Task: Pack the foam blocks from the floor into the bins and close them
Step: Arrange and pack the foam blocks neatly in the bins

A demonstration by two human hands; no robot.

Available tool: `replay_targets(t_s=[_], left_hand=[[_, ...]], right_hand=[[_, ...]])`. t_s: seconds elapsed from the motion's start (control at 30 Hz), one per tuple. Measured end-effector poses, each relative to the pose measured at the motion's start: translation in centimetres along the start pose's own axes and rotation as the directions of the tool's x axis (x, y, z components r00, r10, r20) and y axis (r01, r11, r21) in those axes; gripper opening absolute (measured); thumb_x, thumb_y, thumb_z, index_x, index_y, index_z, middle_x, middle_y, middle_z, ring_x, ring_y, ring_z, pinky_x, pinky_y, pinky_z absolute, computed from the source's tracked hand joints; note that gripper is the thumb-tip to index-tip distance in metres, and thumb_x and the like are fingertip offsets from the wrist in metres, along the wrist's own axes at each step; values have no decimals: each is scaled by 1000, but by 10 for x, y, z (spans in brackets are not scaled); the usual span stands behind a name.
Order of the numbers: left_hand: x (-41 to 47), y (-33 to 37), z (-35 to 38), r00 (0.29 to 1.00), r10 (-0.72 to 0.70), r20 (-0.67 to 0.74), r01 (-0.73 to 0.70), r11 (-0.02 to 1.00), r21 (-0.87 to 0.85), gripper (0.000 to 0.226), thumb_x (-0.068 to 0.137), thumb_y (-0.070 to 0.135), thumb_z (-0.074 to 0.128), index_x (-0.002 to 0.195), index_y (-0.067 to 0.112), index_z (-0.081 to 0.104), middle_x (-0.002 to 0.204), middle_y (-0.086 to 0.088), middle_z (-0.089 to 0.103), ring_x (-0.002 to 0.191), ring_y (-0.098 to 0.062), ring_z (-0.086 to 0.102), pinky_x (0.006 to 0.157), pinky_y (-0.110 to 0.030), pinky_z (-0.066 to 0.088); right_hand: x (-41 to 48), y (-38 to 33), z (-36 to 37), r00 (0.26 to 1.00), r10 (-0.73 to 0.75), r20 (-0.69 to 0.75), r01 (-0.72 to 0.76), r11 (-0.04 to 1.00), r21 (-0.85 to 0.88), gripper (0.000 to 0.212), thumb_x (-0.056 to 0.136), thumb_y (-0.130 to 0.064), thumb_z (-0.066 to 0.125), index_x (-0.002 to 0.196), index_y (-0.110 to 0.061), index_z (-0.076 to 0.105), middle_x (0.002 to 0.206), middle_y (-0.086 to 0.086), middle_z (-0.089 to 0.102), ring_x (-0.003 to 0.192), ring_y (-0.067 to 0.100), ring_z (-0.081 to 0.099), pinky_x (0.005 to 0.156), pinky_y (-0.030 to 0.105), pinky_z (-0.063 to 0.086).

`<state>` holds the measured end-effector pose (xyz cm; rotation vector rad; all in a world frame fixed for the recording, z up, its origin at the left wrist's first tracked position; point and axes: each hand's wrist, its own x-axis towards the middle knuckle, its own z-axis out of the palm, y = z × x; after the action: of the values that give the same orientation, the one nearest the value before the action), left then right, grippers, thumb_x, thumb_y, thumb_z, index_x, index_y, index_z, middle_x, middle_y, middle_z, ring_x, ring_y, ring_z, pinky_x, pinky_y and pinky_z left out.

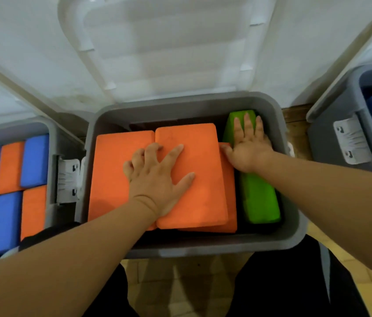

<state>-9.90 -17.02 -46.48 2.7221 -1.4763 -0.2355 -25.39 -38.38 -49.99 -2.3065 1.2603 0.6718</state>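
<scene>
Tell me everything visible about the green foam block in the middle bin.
The green foam block is a long, bright-green slab, matte and soft-looking, with rounded corners. It stands on edge along the right wall of the grey middle bin, running front to back. The right hand lies flat on its far half, fingers straight; the thumb reaches the neighbouring orange block.

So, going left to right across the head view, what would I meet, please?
Left bin → latch → left hand on the orange blocks → right hand on the green block → right bin.
</scene>
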Motion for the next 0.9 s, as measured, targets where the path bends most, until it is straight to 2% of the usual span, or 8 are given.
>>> replay_targets(t_s=[0.13,0.27,0.37,0.5,0.63,0.7,0.8,0.9], left_hand=[[0,1,0,1000,-7,-3,7,1000,10,76,79,88,28,148,56,28,149,3,30,131,-33,30,108,-57,27],[0,0,3,999,2,-34,-2,1000,18,75,80,87,27,149,56,28,150,2,29,131,-32,30,108,-55,26],[-1,-1,3,999,-2,-53,2,1000,4,75,80,86,25,148,55,30,150,2,31,130,-32,32,107,-55,27],[-3,-4,7,994,16,-104,-18,999,-27,68,85,78,25,147,51,35,149,2,35,129,-31,34,106,-54,28],[-4,-5,13,983,4,-183,-18,997,-75,67,86,70,30,145,42,44,145,4,42,125,-30,38,101,-50,29],[2,-5,14,985,4,-171,-20,995,-95,67,85,69,33,144,40,44,146,4,41,126,-30,37,103,-50,28],[-2,-5,13,989,2,-146,-17,995,-101,69,84,71,32,145,41,40,150,4,36,131,-30,33,107,-51,25],[-3,-6,12,989,-3,-145,-18,990,-142,68,84,71,32,145,42,38,148,2,36,133,-30,31,110,-51,22]], right_hand=[[10,5,-16,993,19,119,-24,999,37,88,99,-70,25,156,-26,-25,160,3,-38,147,33,-34,123,53,-10],[10,8,-9,998,7,66,-15,992,123,89,96,-75,25,157,-30,-21,161,-2,-36,148,28,-32,123,53,-7],[0,0,-17,999,39,-17,-32,949,313,92,91,-80,30,161,-33,-6,167,-5,-22,153,26,-22,124,51,-5],[-32,-42,0,929,27,-370,278,611,741,88,81,-66,56,158,-34,27,164,-2,27,151,17,23,124,44,20],[-48,-63,26,925,-208,-317,376,607,700,76,96,-35,67,157,-43,22,163,-11,26,142,9,37,117,29,33],[-46,-61,19,942,-206,-264,335,587,737,75,96,-34,67,156,-47,23,157,-14,33,126,5,51,101,19,45],[-46,-64,13,959,-166,-229,283,581,763,74,97,-30,66,156,-45,24,142,-14,45,96,-9,57,71,2,45],[-49,-67,17,950,-150,-274,308,603,736,77,96,-28,67,158,-40,23,157,-7,38,118,5,56,84,11,45]])
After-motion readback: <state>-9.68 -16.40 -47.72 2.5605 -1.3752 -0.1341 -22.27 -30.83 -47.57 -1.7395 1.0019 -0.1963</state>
